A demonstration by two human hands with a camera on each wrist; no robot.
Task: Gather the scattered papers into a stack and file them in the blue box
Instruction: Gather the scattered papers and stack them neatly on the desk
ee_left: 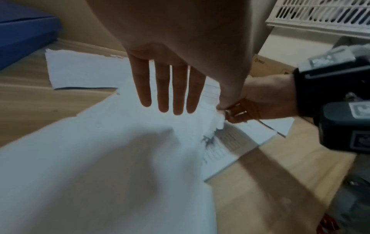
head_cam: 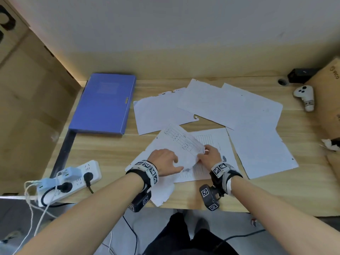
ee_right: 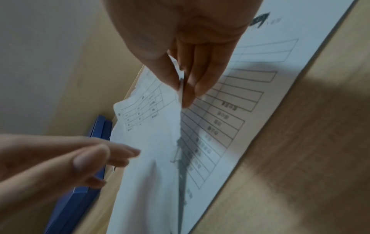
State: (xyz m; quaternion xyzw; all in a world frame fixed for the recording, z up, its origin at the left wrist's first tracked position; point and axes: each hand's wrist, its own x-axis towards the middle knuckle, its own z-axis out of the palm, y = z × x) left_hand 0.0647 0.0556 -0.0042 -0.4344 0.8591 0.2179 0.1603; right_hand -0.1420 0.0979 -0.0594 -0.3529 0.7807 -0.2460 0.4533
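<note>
desk: wooden top carrying everything; nothing on it looks stacked yet.
blue box: lies flat and closed at the far left of the desk, well apart from both hands; no paper has gone into it as far as the views show.
scattered papers: several blank sheets spread and overlapping across the far and right side, apparently untouched; gathering looks barely begun.
form sheet: printed with ruled rows, flat on the desk under the right hand.
table sheet: torn-edged page with a small printed grid, its right edge lifted off the form sheet, its near part on the desk under the left wrist.
progress: first sheet is being picked up; collecting the rest, squaring the pile, opening the box and filing all remain.
left hand: fingers straight and spread over the table sheet, gripping nothing; whether they touch the paper is unclear.
right hand: thumb and fingers pinching the raised edge of the table sheet.
</note>
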